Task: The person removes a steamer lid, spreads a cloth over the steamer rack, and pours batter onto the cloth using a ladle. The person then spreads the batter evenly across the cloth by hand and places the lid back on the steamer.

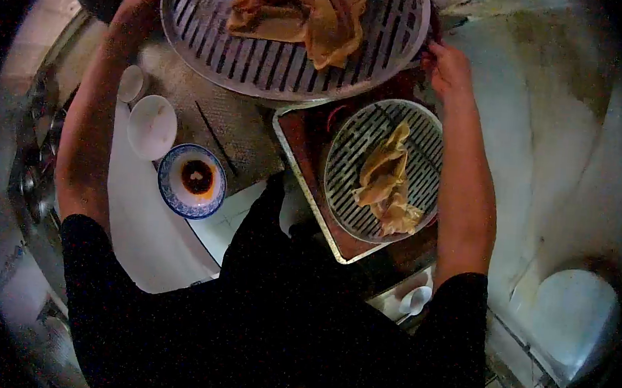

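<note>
The left hand and right hand are gripping opposite edges of the large slotted tray, just beyond the small slotted tray. It's looking stiff, fairly heavy; its limp sheet is seeming slippery, so those edges are suiting best.

Blue-patterned bowl: on the left, with dark liquid in its bottom and an orange stain around it.
White bowl: just beyond the blue-patterned one, a little farther left, with faint smears inside.
Small pale cup: farther still, just beside the white bowl.
Thin dark stick: lying slantwise on the mottled surface, right of the bowls.
White spoon-like piece: near right, its exact form unclear.
Large pale rounded object: near the far-right edge of view, blurred.
</note>
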{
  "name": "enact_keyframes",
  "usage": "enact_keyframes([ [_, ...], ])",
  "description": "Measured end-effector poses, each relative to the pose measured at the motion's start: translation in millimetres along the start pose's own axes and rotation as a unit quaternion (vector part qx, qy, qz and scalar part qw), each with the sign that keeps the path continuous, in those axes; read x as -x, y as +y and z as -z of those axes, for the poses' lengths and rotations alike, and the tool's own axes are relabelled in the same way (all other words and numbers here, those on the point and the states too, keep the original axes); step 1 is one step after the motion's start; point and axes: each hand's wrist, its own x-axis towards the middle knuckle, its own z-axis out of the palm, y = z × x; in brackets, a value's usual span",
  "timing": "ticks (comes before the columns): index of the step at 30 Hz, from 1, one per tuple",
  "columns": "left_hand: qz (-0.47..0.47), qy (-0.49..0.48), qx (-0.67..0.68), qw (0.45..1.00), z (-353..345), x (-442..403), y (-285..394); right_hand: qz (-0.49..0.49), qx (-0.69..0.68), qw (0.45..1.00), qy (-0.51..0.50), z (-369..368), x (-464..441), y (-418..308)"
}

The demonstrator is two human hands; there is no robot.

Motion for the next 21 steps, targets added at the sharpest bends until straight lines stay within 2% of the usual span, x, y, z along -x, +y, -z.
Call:
enact_keyframes([
  [2, 0.037, -0.030, 0.042, 0.998, -10, 10, 7, 0.010, 0.082, 0.995, -0.060, 11, -9, 14],
  [3, 0.056, -0.054, 0.087, 0.993, -17, 11, 9, 0.006, 0.079, 0.995, -0.053, 11, -1, 14],
  [5, 0.049, -0.039, 0.058, 0.996, 10, 0, 0, 0.038, -0.010, 0.998, -0.044, 3, 18, 11],
  [6, 0.061, 0.001, -0.017, 0.998, 35, -8, 0, 0.018, 0.050, 0.998, -0.031, 13, 20, 11],
  [7, 0.068, 0.039, -0.091, 0.993, 37, -21, 3, 0.020, 0.043, 0.999, -0.017, 31, 24, 14],
  [8, 0.050, 0.109, -0.080, 0.990, 19, -5, 10, 0.053, 0.183, 0.982, -0.010, 57, 30, 21],
  [9, -0.007, 0.158, -0.102, 0.982, -1, 15, 11, 0.078, 0.320, 0.944, 0.003, 89, 43, 32],
  [11, -0.088, 0.169, -0.198, 0.962, -49, 76, -3, 0.037, 0.494, 0.868, 0.033, 168, 83, 61],
  [13, -0.080, 0.105, -0.299, 0.945, -98, 153, -39, -0.001, 0.512, 0.853, 0.096, 260, 137, 121],
  [14, -0.041, 0.039, -0.346, 0.937, -122, 190, -62, 0.011, 0.559, 0.821, 0.115, 303, 164, 153],
  [17, 0.086, -0.203, -0.429, 0.876, -213, 245, -124, 0.016, 0.601, 0.790, 0.122, 393, 255, 255],
  [18, 0.070, -0.234, -0.353, 0.903, -243, 239, -169, 0.007, 0.606, 0.787, 0.117, 418, 283, 293],
  [20, 0.001, -0.293, -0.458, 0.839, -334, 209, -163, -0.015, 0.617, 0.778, 0.118, 431, 310, 330],
  [21, -0.032, -0.306, -0.429, 0.849, -375, 190, -167, -0.033, 0.575, 0.807, 0.129, 420, 319, 322],
])
